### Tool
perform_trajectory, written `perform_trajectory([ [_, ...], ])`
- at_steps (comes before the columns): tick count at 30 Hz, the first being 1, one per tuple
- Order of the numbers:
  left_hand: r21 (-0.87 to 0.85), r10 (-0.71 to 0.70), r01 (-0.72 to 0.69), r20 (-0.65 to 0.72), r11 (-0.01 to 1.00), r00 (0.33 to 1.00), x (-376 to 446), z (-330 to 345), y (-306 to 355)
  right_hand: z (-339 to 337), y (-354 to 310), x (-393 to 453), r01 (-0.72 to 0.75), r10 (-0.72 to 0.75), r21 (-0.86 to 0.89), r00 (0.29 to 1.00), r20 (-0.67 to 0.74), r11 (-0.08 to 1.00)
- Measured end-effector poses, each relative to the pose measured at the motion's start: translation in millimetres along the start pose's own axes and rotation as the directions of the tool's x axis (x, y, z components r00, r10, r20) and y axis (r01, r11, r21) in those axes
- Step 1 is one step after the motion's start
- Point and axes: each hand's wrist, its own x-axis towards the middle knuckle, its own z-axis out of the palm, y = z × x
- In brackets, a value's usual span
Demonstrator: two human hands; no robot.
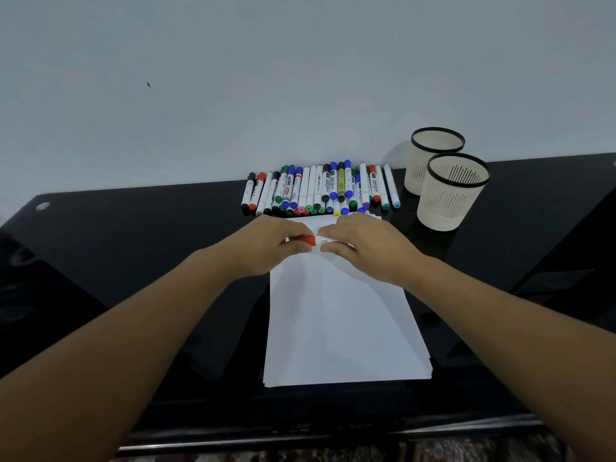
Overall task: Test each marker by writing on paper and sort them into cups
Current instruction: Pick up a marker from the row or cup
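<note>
my left hand (266, 243) pinches the red cap of a white-barrelled marker (313, 241), held level over the top of the white paper stack (340, 325) on the glossy black table (133, 248). my right hand (363, 248) grips its white barrel. at 12 o'clock from the hands lies a row of capped markers in mixed colours (320, 191). at 2 o'clock stand two cream slotted cups with black rims, the nearer cup (451, 195) just beside the farther cup (430, 155).

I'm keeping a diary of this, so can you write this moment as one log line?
step: uncapping red marker | left hand: on cap | right hand: on barrel | paper: blank | cups: empty
</note>
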Motion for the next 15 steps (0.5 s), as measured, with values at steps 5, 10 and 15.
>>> perform_trajectory([
  [5, -0.059, 0.008, -0.007, 0.002, 0.998, 1.000, -1.2, -4.7, -1.3, -1.7, 0.3, -1.1, 0.016, -0.016, 0.008, 1.000, -0.027, 1.000],
  [10, -0.057, 0.015, -0.014, 0.009, 0.998, 1.000, -4.4, -6.4, -2.1, 0.0, 0.3, -2.1, 0.036, -0.035, 0.019, 0.999, -0.038, 0.999],
  [15, -0.052, 0.004, -0.001, 0.046, 0.999, 0.999, -7.9, -5.1, -4.3, 0.7, -0.8, -2.1, 0.072, -0.073, -0.030, 0.997, -0.016, 0.997],
])
